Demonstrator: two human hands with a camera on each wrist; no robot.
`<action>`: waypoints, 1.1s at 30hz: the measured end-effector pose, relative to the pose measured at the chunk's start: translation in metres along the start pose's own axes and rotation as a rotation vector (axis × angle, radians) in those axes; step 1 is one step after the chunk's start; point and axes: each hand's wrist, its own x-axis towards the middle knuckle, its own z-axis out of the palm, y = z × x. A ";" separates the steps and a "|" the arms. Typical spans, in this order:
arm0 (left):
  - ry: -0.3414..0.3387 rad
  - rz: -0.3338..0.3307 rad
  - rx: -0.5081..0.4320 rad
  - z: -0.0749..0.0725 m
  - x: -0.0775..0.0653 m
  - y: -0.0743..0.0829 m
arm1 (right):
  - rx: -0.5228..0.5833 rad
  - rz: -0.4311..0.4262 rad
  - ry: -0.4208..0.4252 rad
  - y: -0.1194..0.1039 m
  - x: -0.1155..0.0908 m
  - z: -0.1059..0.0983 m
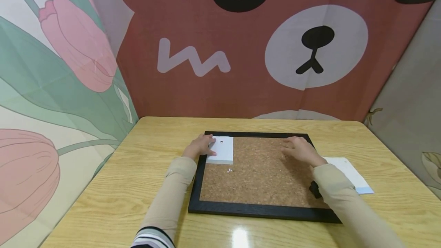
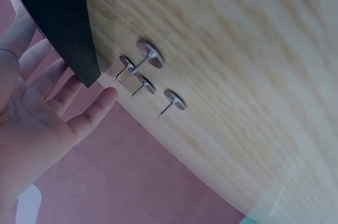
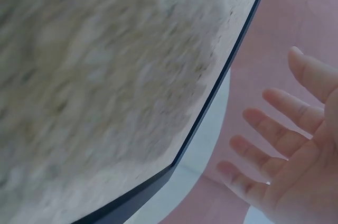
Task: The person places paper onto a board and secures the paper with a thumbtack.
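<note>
A cork board [image 1: 262,171] in a black frame lies on the wooden table. Over its upper left corner is a white sheet [image 1: 224,149], with a small round pin head [image 1: 221,141] near its top edge. My left hand [image 1: 198,146] is at the sheet's left side, its thumb and fingers spread over the sheet and frame. In the left wrist view, several thumbtacks [image 2: 150,54] stand points-out on the table beside the frame's corner. Above the board's upper right part, my right hand [image 1: 300,149] has relaxed, parted fingers and holds nothing.
Small shiny bits [image 1: 230,170] lie on the cork below the sheet. A black object [image 1: 314,189] sits at the board's right side, partly behind the right sleeve. Farther right, another white sheet or pad [image 1: 351,173] lies on the table [image 1: 113,202]. Printed cloth hangs behind.
</note>
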 end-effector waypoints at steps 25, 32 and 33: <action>-0.005 0.015 -0.031 0.001 -0.005 -0.001 | -0.146 0.044 0.088 0.060 -0.038 -0.026; -0.012 0.010 -0.031 0.003 -0.002 -0.003 | -0.186 0.075 0.098 0.070 -0.050 -0.033; -0.015 0.009 -0.038 0.004 0.000 -0.004 | -0.192 0.088 0.094 0.071 -0.052 -0.034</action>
